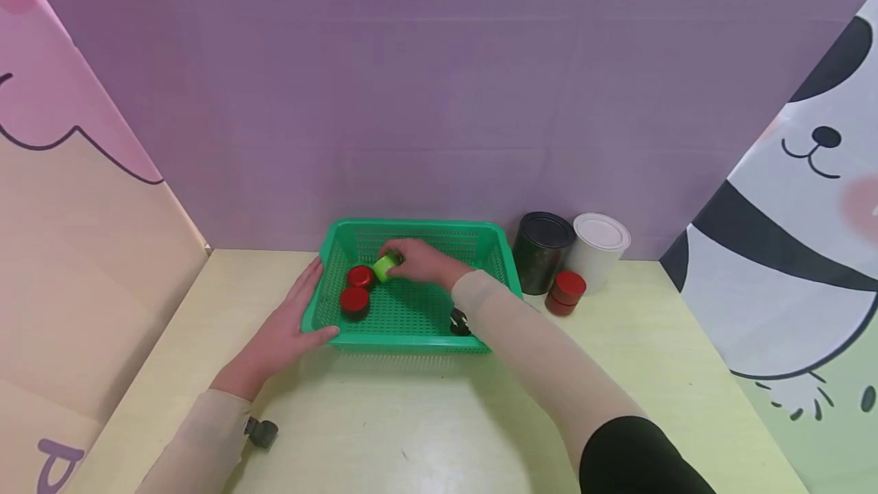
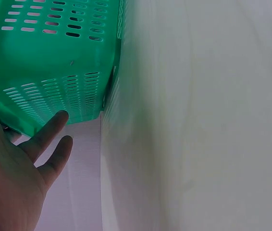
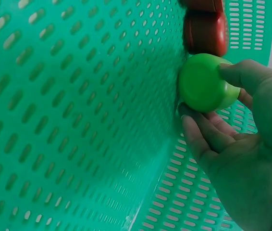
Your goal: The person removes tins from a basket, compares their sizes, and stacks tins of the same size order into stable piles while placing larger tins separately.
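Observation:
A green plastic basket (image 1: 411,342) with slotted walls stands on the table. Inside it, my right hand (image 1: 423,261) pinches a small green round tin (image 3: 204,83) between thumb and fingers, tilted close to the basket floor. Beside that tin, toward the basket's left end, are two red round tins, one at the back (image 1: 360,276) and one nearer me (image 1: 354,299). My left hand (image 1: 286,332) rests against the basket's left side, its fingers extended along the outside and its thumb at the front rim. The left wrist view shows those fingers spread beside the slotted wall.
Right of the basket stand a black can (image 1: 544,251) and a white can (image 1: 598,246). In front of them is a small red container (image 1: 566,292), possibly two stacked tins. A purple wall (image 1: 425,97) rises behind the pale table (image 1: 384,425); printed panels flank both sides.

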A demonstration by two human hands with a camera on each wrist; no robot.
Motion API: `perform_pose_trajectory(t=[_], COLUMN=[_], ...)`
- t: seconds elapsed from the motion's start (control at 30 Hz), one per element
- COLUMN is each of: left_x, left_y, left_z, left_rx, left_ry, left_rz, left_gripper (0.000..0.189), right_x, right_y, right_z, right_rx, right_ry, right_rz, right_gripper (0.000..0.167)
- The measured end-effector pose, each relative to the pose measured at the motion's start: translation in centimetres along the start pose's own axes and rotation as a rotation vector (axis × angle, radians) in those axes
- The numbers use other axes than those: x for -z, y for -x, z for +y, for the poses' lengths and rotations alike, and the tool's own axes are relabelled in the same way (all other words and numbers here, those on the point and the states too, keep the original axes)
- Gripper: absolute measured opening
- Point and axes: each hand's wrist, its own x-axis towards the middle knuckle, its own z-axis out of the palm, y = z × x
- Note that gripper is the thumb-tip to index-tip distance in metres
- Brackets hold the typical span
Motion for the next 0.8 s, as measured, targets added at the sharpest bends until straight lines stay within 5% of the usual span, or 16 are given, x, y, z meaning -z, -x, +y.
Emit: perform_pose_trajectory(t=[0.4,0.8], left_x=[0.0,0.0], left_y=[-0.3,-0.2], left_z=[-0.4,-0.5], left_rx=[0.005,-0.001], left_ry=[0.004,-0.003], left_rz=[-0.006,-0.006], left_gripper=[0.108,0.109], right_x=[0.3,4.0], right_y=[-0.3,2.1], right_z=[0.2,-2.1], right_rx=[0.055,0.129], right_ry=[0.052,0.029], right_rz=[-0.076,-0.004], right_gripper=[0.040,0.036])
